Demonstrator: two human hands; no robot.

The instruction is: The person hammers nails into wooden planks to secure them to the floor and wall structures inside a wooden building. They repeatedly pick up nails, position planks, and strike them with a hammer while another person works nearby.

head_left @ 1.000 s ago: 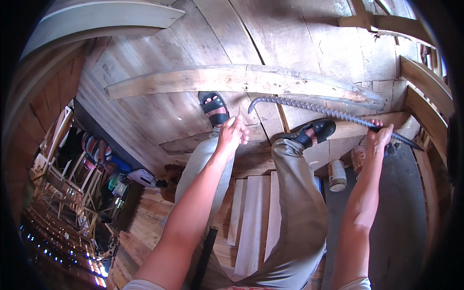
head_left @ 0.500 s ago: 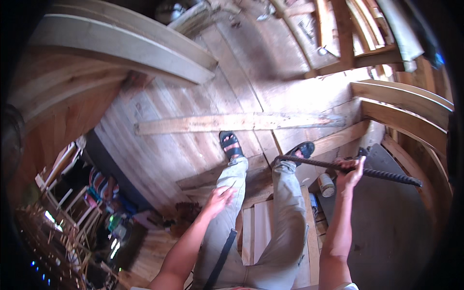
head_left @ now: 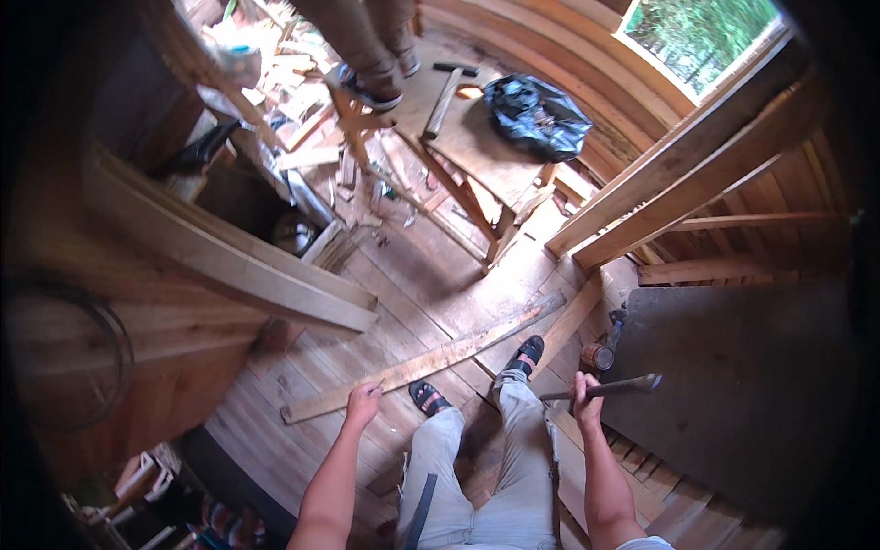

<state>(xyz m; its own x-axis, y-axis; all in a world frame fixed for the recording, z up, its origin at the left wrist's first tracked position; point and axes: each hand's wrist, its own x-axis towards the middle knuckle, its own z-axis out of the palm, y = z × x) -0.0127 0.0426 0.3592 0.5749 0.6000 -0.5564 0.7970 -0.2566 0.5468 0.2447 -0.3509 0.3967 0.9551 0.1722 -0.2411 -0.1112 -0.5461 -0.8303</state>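
Note:
My right hand [head_left: 587, 396] is wrapped round a dark ribbed metal bar [head_left: 628, 386], held tilted beside my right leg. One end of the bar points right, over a dark flat panel [head_left: 724, 367]. Out to the left, my left hand [head_left: 364, 403] is closed, with a thin nail-like piece poking up from the fingers; it is too small to name for certain. Just beyond that hand a long wooden plank [head_left: 440, 360] lies slantwise on the floorboards, in front of my sandalled feet.
Ahead stands a wooden workbench [head_left: 477, 151] bearing a hammer [head_left: 444, 105] and a black plastic bag [head_left: 536, 115]. Another person's legs [head_left: 367, 41] are on it. Wood scraps [head_left: 302, 137] litter the far left. A tin can [head_left: 598, 356] stands near my right hand. A beam [head_left: 247, 275] juts in from the left.
The view has swung up, bringing the workbench and the other person's legs into sight. My left hand has moved from over my leg out to the left. The bar stays in my right hand.

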